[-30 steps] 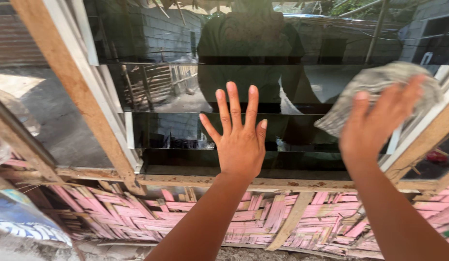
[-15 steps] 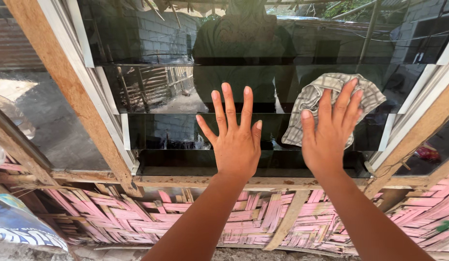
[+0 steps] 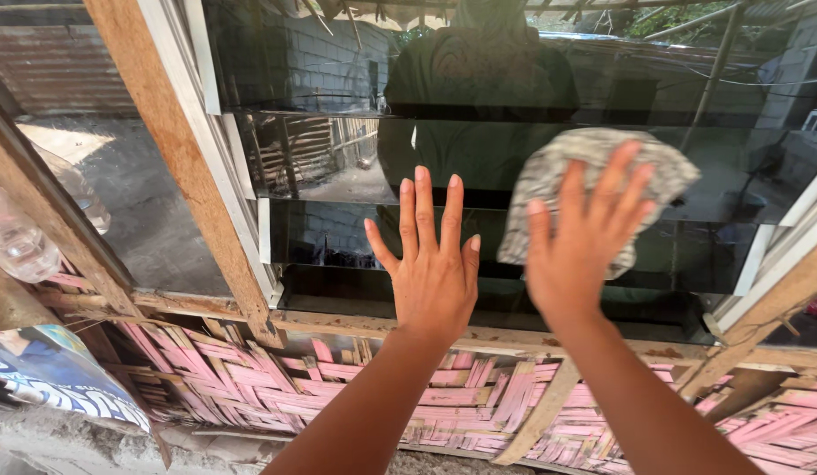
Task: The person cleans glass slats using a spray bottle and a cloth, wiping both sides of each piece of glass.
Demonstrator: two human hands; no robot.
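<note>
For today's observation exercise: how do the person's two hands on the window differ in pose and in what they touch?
The left hand lies flat, fingers spread, bare on the dark glass slats; the right hand presses a checked cloth against the glass. The left hand looks sharp, the right hand blurred. Both point fingers upward with palms toward the window.

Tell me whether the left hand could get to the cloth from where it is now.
Probably yes. The left hand lies flat and open on the dark glass louvre pane, right beside the right hand, which presses the checked cloth to the glass. Nothing stands between them; only the right hand's fingers cover part of the cloth.
</note>
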